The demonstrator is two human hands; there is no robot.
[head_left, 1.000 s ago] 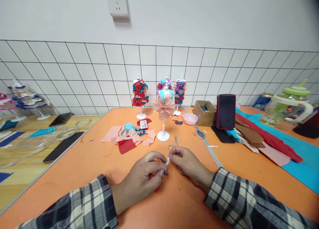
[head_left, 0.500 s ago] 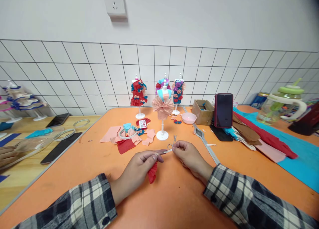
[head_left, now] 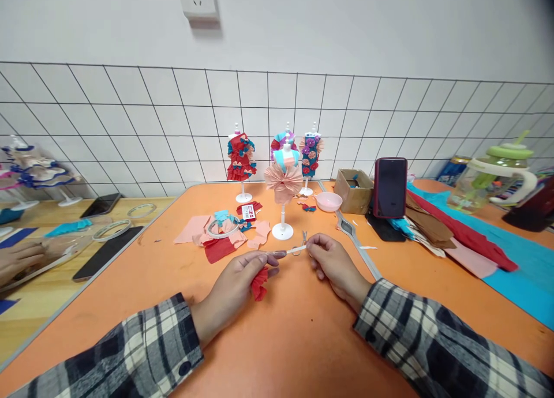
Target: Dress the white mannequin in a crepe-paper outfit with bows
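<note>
My left hand (head_left: 242, 277) is closed on a piece of gathered red crepe paper (head_left: 259, 284) that hangs below its thumb. A thin white strip (head_left: 296, 250), which looks like tape backing, stretches from the left forefinger to my right hand (head_left: 331, 259). The right thumb and fingers pinch its far end. Behind the strip lie small scissors (head_left: 304, 236), partly covered. Just beyond stands a small white dress form (head_left: 283, 231) wearing a pleated pink paper skirt (head_left: 283, 180) and a light blue top.
Paper scraps and a tape roll (head_left: 223, 227) lie left of the form. More dressed forms (head_left: 241, 158) stand behind. To the right are a pink bowl (head_left: 329, 201), a cardboard box (head_left: 354, 190), a phone (head_left: 390, 187) and crepe sheets (head_left: 467, 231). Another person's hand (head_left: 19, 262) is at far left.
My right hand has moved slightly right and up, drawing out a longer length of the white strip. My left hand has shifted a little left and up with the red paper.
</note>
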